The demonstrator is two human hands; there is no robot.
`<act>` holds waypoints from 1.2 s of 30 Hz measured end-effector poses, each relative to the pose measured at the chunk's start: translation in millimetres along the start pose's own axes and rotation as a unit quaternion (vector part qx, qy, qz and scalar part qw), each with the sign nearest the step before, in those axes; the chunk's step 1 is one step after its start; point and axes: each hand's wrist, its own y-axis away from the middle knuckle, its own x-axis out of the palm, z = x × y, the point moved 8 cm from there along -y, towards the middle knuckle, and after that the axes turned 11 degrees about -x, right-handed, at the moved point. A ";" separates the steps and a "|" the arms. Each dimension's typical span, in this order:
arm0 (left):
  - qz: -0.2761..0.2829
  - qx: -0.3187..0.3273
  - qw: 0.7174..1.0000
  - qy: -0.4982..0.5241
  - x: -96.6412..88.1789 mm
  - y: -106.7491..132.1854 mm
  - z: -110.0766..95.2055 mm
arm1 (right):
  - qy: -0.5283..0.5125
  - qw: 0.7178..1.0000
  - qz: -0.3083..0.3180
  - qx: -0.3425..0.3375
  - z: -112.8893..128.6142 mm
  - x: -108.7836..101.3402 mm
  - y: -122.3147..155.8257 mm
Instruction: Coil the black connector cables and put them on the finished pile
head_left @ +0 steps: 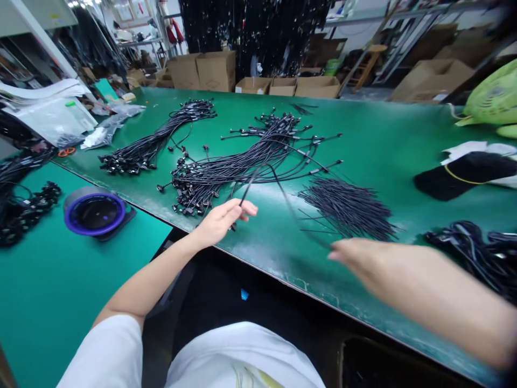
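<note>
The left hand point(221, 222) had its fingers closed on a thin black cable point(286, 200) at lower centre; the right hand point(374, 268) was blurred, its fingers unreadable. The slack length above the green bench point(258, 240) risked snagging the loose black wire pile point(347, 210) at centre right.

The left hand point(222, 221) pinches a thin black cable point(249, 186) near the green tabletop's point(307, 288) front edge; the blurred right hand point(375, 264) reaches just beside a pile of short black wires point(347, 210); bundled black cables point(238, 172) lie farther back.
</note>
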 end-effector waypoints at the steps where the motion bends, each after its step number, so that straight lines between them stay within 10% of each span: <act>1: -0.003 0.034 0.998 -0.048 8.7 0.8 -7.1 | -0.006 0.999 0.019 -0.037 15.7 6.4 -13.9; 4: 0.067 0.076 0.986 -0.131 43.0 9.5 -16.5 | -0.001 0.995 0.034 -0.093 43.6 6.1 -47.3; 9: 0.177 -0.089 0.980 -0.013 61.3 26.9 4.7 | 0.010 1.000 0.013 -0.008 7.4 -10.2 -69.6; 14: 0.189 -0.169 0.922 0.292 29.5 35.1 13.3 | -0.063 0.998 0.004 0.021 -48.8 2.5 -46.1; 20: -0.010 -0.145 0.829 0.540 -39.2 40.9 15.1 | -0.091 0.993 -0.059 0.037 -59.7 11.0 -6.3; 24: -0.054 -0.122 0.884 0.447 -32.5 33.3 16.9 | 0.035 0.993 -0.104 -0.048 6.4 1.5 -10.7; 28: -0.017 -0.050 0.990 0.130 13.0 28.4 5.7 | -0.103 0.978 -0.011 -0.181 71.3 16.5 -35.3; 32: 0.086 -0.044 0.995 -0.005 59.7 38.0 3.8 | -0.227 0.969 -0.058 -0.083 51.0 19.5 -61.6; 36: 0.061 -0.080 0.974 0.204 57.8 33.8 7.7 | -0.317 0.913 -0.238 0.095 7.2 33.4 -62.8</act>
